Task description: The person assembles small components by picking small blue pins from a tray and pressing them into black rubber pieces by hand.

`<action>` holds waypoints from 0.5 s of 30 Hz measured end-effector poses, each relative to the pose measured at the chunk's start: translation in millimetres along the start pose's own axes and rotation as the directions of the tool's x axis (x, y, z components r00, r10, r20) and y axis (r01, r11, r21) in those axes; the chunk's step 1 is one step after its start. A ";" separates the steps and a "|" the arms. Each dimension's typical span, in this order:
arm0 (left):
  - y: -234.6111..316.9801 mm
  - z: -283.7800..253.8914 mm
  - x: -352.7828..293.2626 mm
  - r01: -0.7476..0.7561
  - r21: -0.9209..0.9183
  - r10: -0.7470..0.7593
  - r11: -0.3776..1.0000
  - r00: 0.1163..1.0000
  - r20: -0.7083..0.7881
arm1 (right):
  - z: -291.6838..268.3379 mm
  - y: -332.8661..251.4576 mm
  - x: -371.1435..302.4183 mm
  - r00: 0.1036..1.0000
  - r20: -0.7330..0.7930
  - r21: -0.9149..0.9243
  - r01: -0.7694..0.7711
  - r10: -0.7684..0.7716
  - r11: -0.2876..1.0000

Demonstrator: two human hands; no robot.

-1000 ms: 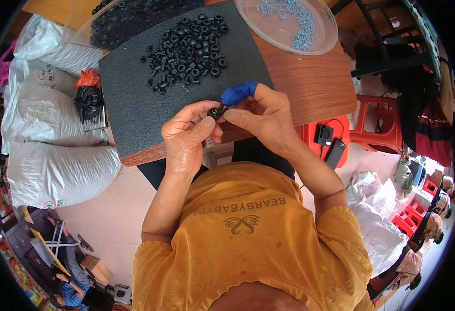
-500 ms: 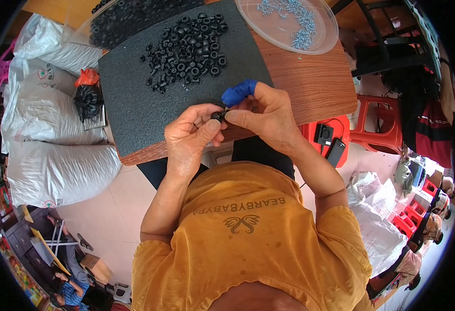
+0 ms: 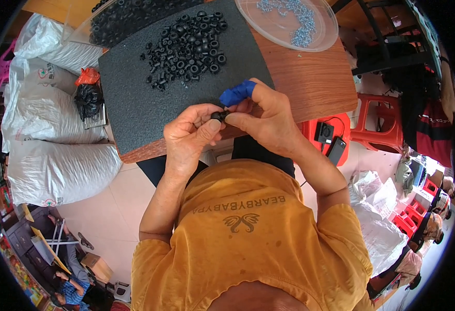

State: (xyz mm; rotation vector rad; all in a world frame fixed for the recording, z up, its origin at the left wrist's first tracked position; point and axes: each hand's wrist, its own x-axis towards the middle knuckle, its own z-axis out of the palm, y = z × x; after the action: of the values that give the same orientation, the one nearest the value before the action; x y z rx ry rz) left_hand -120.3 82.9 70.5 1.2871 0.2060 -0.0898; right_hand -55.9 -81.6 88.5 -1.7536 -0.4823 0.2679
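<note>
Near the table's front edge, my left hand [image 3: 192, 129] pinches a small round black plastic or rubber part [image 3: 218, 116] between thumb and fingers. My right hand [image 3: 266, 118] meets it from the right, its thumb and fingertips closed on the part's other end. A blue wrap [image 3: 238, 93] covers my right index finger. Whether a smaller piece sits between the right fingertips is hidden. Beyond my hands, a loose pile of similar black parts [image 3: 191, 49] lies on a dark grey mat [image 3: 126, 98] on the wooden table [image 3: 310, 78].
At the far right, a clear round tray [image 3: 323, 39] holds tiny blue-silver pieces. A clear bin [image 3: 77, 31] of black parts stands far left. White sacks [image 3: 64, 171] flank the table's left. Red stools [image 3: 378, 122] stand right, one bearing black devices [image 3: 336, 150]. Other people are farther off.
My right fingertips have closed in on the black part, and the blue-wrapped finger has shifted slightly left. My left hand stays nearly in place.
</note>
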 end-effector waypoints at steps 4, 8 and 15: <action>0.5 -2.8 0.9 0.046 -0.052 -0.045 0.998 0.999 0.028 | 0.8 -3.7 1.3 0.989 -0.007 -0.090 0.148 -0.149 0.985; 3.9 -4.4 2.2 0.113 -0.123 -0.106 0.986 0.993 0.060 | 1.2 -2.7 4.3 0.964 0.011 -0.145 0.264 -0.266 0.954; 4.1 -6.5 3.4 0.156 -0.193 -0.146 0.969 0.987 0.068 | -4.3 5.0 9.6 0.905 0.083 -0.226 0.424 -0.417 0.877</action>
State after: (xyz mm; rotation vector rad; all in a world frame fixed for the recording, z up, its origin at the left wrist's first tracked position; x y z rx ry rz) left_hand -116.8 90.5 71.9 1.0681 0.2609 -0.2280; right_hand -44.7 -81.9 85.4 -1.8244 -0.9365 -0.0773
